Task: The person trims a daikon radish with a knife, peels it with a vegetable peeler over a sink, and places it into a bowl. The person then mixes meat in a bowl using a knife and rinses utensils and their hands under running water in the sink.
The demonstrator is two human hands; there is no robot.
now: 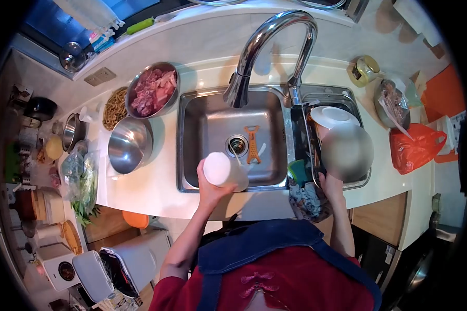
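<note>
My left hand [213,189] is wrapped round a thick white radish [220,168], pale and smooth as if peeled, over the front edge of the sink. In the sink basin [202,129] lies an orange peeler [252,145], beside the drain [237,146], with a thin white scrap near it. My right hand [331,186] grips the near edge of a round metal bowl [347,152]. The bowl's surface is blurred, and it covers part of the side basin. White dishes [334,117] stand behind it. The right fingertips are partly hidden.
A chrome faucet [259,41] arches over the sink. Left of it are a bowl of raw meat [153,90], a basket of thin brown strips [114,109] and a steel bowl [129,145]. A patterned cloth [308,199] hangs at the front edge; a red bag [415,147] sits right.
</note>
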